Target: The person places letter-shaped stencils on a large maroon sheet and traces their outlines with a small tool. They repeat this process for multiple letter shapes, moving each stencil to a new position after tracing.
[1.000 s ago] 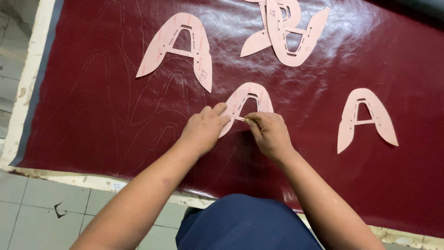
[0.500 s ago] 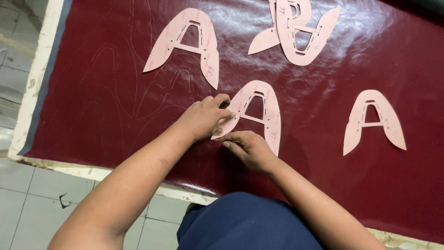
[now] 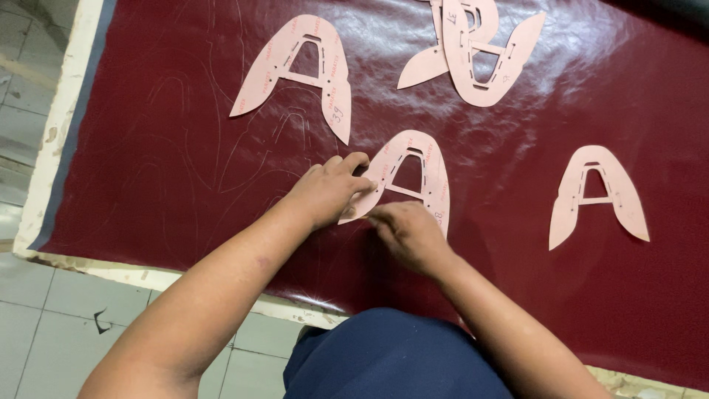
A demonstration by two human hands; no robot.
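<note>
A dark red leather sheet lies spread over a table. On it, in the middle, rests a pink A-shaped card template. My left hand presses down on the template's left leg, fingers spread over its edge. My right hand sits just below the template with its fingers curled at the tip of that same leg. Whatever the fingers hold is hidden. Faint traced outlines mark the leather to the left of my hands.
Three more places hold pink templates: one at the upper left, an overlapping pile at the top, one at the right. The table's pale edge runs down the left, with tiled floor beyond.
My right hand has slid down and left along the template's lower edge to the tip of its left leg. My left hand stays on the template. The view has shifted slightly.
</note>
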